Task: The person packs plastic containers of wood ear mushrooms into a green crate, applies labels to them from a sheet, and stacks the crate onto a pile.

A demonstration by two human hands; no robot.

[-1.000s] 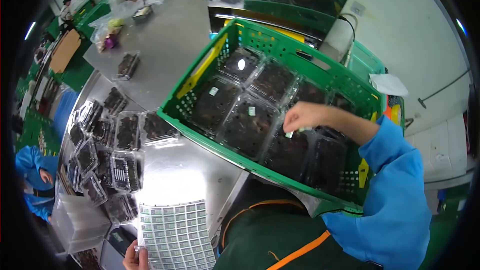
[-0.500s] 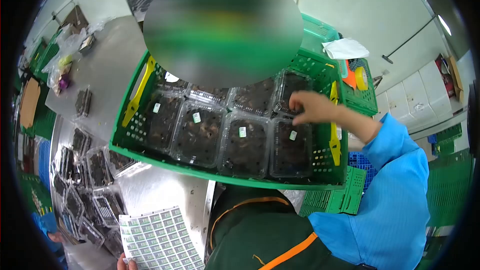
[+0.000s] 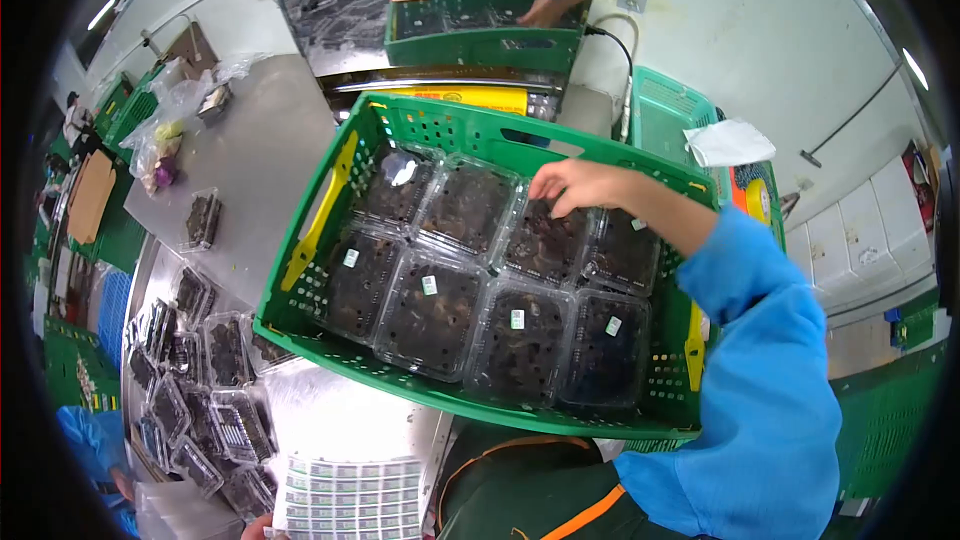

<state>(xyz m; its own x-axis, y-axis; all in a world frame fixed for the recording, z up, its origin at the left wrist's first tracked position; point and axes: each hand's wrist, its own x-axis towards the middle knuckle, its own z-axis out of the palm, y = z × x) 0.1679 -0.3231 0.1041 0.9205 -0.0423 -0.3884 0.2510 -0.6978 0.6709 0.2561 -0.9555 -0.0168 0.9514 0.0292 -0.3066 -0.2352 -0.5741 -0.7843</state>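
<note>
A green plastic crate (image 3: pixel 480 418) with yellow handles holds two rows of clear plastic boxes with dark, lumpy contents. My right hand (image 3: pixel 580 188) is over the third box from the left in the back row (image 3: pixel 540 245), its fingers bent and thumb apart. No item shows between them. White-and-green labels mark the front boxes, such as this label (image 3: pixel 517 319), and the back right box (image 3: pixel 622 252). At the lower edge, my left hand (image 3: pixel 257 528), mostly out of view, grips the corner of a label sheet (image 3: pixel 350 498).
Several dark-filled clear packs (image 3: pixel 228 350) are heaped on the metal table at left. Behind the crate stands a machine with a reflective panel (image 3: pixel 340 25). A light green basket (image 3: pixel 665 110) and white cloth (image 3: pixel 730 143) are at back right. Another person's blue sleeve (image 3: pixel 88 445) shows at lower left.
My right hand has moved left, from the back right box to the box beside it. A label now shows on the back right box. The view has shifted, and the label sheet sits lower.
</note>
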